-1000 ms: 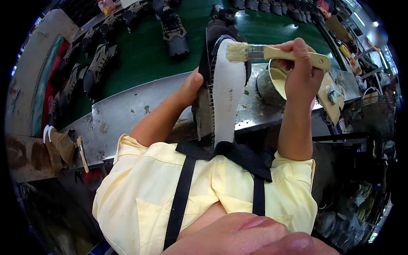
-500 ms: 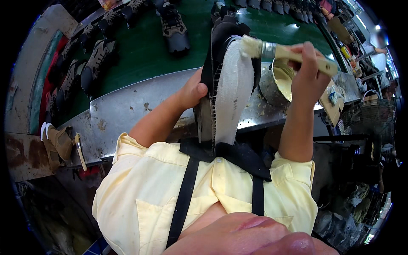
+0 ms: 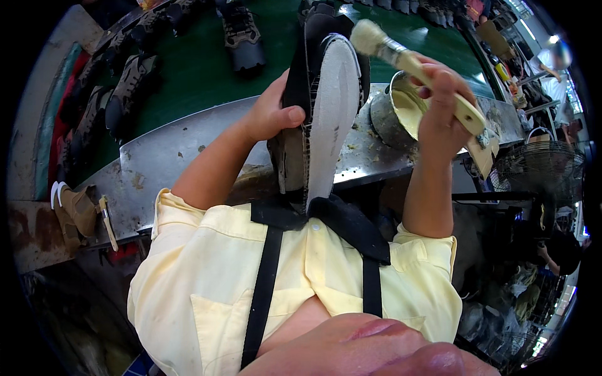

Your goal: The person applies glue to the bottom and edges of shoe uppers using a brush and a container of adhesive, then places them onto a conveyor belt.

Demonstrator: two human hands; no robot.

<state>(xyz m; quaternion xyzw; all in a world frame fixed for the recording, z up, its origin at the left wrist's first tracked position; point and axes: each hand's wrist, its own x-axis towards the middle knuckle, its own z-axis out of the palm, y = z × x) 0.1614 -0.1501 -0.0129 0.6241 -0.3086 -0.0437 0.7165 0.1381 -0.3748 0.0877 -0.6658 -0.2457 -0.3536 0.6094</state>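
My left hand (image 3: 271,116) is closed around the side of a dark shoe upper (image 3: 295,91), thumb on the near side. The upper is held upside down, its pale woven bottom (image 3: 333,103) turned toward me and its toe pointing away. In my right hand (image 3: 444,106) is a wide paintbrush (image 3: 411,64) with a wooden handle and cream-coloured bristles. The bristles stand just right of the upper's toe, apart from the pale bottom. Below the brush, a metal pot (image 3: 382,119) of creamy paste leans its mouth to the right, partly hidden by my right hand.
Several dark-toed shoes (image 3: 241,41) stand on a green belt (image 3: 182,81) beyond the metal ledge (image 3: 188,135). At left, another brush (image 3: 108,222) lies beside a tan shoe piece (image 3: 78,210). A wire-caged fan (image 3: 539,166) stands at right.
The brush has lifted off the pale bottom near the toe, and its handle has tilted more steeply. My left hand still holds the upper; the whole view has shifted slightly.
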